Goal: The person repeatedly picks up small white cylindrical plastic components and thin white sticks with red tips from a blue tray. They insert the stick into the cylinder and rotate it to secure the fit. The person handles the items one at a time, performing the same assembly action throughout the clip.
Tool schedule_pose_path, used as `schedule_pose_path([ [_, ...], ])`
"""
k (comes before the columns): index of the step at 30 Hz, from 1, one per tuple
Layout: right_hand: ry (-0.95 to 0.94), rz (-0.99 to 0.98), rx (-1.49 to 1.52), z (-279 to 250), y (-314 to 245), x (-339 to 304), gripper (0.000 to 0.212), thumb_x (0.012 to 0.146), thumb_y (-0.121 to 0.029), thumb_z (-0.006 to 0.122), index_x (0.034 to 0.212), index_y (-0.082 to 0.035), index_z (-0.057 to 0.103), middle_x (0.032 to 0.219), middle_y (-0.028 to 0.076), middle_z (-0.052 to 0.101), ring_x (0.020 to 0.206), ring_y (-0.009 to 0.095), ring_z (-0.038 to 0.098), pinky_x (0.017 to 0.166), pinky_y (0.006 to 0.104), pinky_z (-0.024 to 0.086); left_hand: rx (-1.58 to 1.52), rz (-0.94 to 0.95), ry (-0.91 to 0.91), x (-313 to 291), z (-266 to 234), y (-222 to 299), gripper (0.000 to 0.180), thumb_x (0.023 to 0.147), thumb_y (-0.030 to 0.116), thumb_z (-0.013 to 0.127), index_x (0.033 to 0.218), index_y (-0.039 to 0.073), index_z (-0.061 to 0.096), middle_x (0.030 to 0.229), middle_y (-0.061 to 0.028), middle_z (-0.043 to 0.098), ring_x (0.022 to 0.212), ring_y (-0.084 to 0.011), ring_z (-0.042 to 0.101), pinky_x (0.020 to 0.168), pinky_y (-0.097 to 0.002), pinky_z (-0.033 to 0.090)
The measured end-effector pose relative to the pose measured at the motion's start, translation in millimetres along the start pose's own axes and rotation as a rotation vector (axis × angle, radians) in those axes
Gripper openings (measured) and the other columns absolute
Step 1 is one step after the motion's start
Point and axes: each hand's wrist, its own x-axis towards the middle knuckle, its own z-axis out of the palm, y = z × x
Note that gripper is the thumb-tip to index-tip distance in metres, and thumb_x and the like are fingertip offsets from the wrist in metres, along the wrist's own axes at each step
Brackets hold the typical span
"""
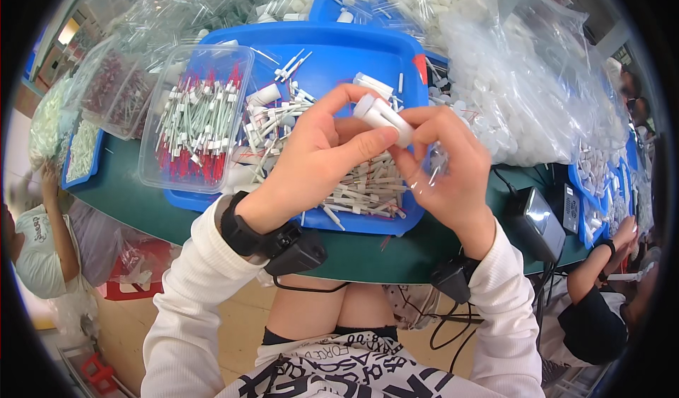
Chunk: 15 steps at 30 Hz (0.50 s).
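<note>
Between both hands, above the blue tray [311, 37], is a small white cylindrical tube [384, 119] with a rounded cap-like end at upper left. My left hand [322, 154] is closed on it, thumb along its lower side and index finger over its top. My right hand [449, 161] pinches its lower right end; a bit of clear plastic [433, 172] shows by the right fingers. Below the hands, the tray holds many thin white sticks [361, 189] with red tips, plus several white tubes [373, 85].
Left of the tray stands a clear plastic box [198, 119] of red-and-white sticks. A large clear bag [513, 80] of translucent white pieces lies to the right. A black box [537, 221] with cables sits on the green table [353, 256]. Other people work at both sides.
</note>
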Motion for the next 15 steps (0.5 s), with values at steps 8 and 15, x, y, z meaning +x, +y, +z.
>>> schedule_pose_path([
  [8,-0.031,0.065,0.104,-9,5,1,0.023,0.067,0.002,0.069,0.073,-0.004,0.047,0.08,0.009,0.06,0.061,0.018,0.056,0.057,0.0255,0.046,0.1,0.067,0.031,0,0,7,0.028,0.082,0.003,0.06,0.11,0.001,0.058,0.09,-0.007,0.063,0.07,-0.0075,0.056,0.062,-0.0203,0.046],
  [15,0.016,0.247,0.463,-23,9,4,0.029,0.08,-0.028,0.06,0.084,-0.002,0.046,0.074,0.005,0.055,0.062,0.011,0.046,0.056,0.0226,0.039,0.071,0.204,-0.012,1,-2,4,0.024,0.084,0.005,0.059,0.107,-0.001,0.057,0.091,-0.0087,0.063,0.068,-0.0091,0.056,0.061,-0.022,0.047],
])
